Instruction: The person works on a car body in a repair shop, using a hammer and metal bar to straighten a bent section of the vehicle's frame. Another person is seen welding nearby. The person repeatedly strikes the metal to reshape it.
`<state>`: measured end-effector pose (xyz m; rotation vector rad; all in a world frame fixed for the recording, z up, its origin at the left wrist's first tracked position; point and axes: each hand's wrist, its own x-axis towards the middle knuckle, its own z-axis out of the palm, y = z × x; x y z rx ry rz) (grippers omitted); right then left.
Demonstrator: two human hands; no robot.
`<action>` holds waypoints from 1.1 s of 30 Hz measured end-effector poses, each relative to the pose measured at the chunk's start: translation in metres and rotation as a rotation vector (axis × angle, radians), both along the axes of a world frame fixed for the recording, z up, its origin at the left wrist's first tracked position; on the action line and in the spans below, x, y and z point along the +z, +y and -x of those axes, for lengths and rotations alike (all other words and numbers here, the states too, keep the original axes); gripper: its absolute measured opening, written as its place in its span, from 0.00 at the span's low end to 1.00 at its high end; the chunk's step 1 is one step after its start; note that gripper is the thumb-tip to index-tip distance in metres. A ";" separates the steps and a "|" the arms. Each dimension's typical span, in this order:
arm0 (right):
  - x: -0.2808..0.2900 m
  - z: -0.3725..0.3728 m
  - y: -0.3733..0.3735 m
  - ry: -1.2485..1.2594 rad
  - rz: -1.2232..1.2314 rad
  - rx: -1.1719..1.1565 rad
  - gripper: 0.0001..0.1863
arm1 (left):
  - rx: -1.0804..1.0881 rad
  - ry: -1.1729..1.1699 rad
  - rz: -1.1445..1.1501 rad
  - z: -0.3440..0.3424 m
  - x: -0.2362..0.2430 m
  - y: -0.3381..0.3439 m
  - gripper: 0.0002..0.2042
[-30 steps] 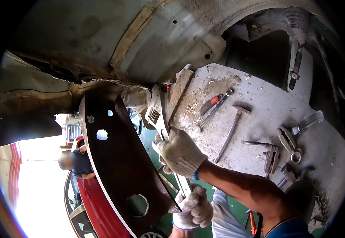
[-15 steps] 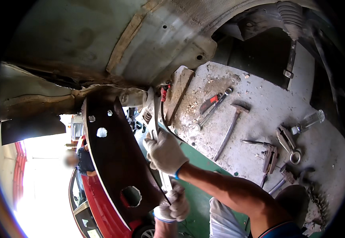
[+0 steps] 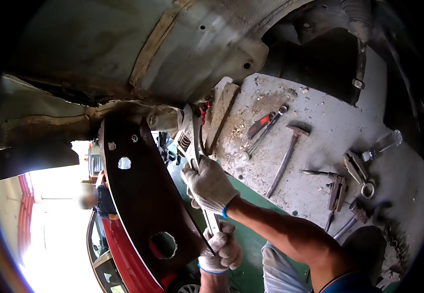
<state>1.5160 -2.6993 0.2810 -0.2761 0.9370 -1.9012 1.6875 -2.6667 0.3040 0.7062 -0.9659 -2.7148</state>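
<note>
A large silver adjustable wrench [image 3: 189, 134] points up toward the torn lower edge of a car body panel [image 3: 165, 111]. My right hand [image 3: 212, 185], in a white knit glove, is wrapped round the upper part of its handle. Lower down, my gloved left hand [image 3: 223, 249] grips near the handle's end. The wrench jaw is at the panel's bent edge; whether it clamps the metal I cannot tell. Left of the wrench hangs a dark curved metal plate [image 3: 146, 195] with several cut holes, its lower corner overlapping my left hand.
On a grey, debris-strewn surface [image 3: 270, 171] at right lie a hammer [image 3: 284, 158], a ring spanner [image 3: 265, 134], a red-and-black utility knife [image 3: 259, 126], locking pliers [image 3: 336, 193], a clamp [image 3: 358, 171] and a clear bottle [image 3: 383, 145]. A red car [image 3: 124, 249] and another person [image 3: 103, 201] are at left.
Both hands and the wrench handle have swung slightly to the right, while the jaw stays near the panel edge. The grip of both hands is unchanged.
</note>
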 end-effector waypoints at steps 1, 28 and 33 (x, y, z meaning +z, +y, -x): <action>0.004 -0.004 -0.001 -0.068 0.022 -0.013 0.06 | -0.020 0.013 0.005 -0.003 -0.002 -0.006 0.13; -0.175 -0.006 0.081 -0.411 -0.477 0.031 0.11 | -0.099 -0.637 0.065 0.021 -0.126 0.061 0.08; -0.152 0.008 0.073 -0.374 -0.305 0.062 0.11 | -0.015 -0.613 0.246 0.026 -0.133 0.066 0.09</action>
